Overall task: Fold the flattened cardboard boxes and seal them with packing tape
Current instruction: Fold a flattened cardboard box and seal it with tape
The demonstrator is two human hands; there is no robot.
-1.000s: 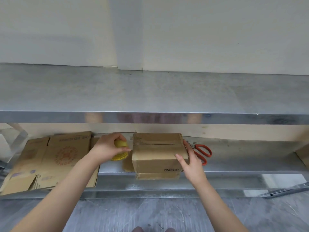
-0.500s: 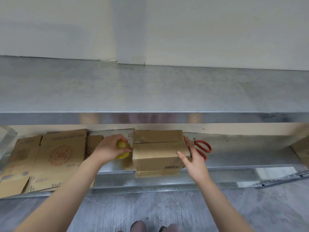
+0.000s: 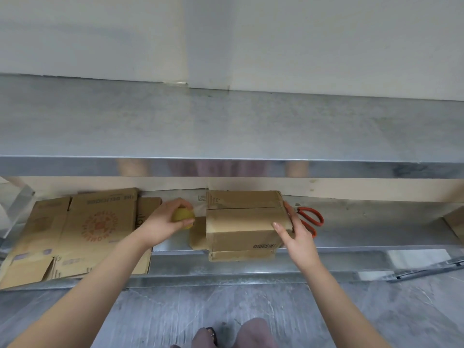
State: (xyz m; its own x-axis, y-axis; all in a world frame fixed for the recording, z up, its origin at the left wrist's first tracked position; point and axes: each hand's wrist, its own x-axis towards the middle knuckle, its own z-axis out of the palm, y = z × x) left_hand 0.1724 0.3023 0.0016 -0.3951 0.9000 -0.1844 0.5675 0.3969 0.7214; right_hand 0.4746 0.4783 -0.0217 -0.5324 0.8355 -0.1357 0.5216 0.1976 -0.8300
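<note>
A folded brown cardboard box (image 3: 244, 219) stands on the lower metal shelf (image 3: 364, 227), its top flaps closed along a middle seam. My left hand (image 3: 167, 222) grips a yellow roll of packing tape (image 3: 182, 217) just left of the box, and a clear strip of tape stretches from the roll to the box's top left edge. My right hand (image 3: 295, 232) steadies the box's right side, thumb on its front corner, fingers straight against the wall. Flattened printed cardboard boxes (image 3: 75, 229) lie stacked on the shelf at the left.
Red-handled scissors (image 3: 311, 218) lie on the shelf right behind my right hand. The upper metal shelf (image 3: 226, 126) overhangs the work area. Another cardboard piece (image 3: 455, 222) shows at the far right. My feet stand on the grey floor (image 3: 163, 312) below.
The view has tilted slightly downward. My left hand has drawn the tape roll a little leftward away from the box, stretching the tape. My right hand stays on the box's side.
</note>
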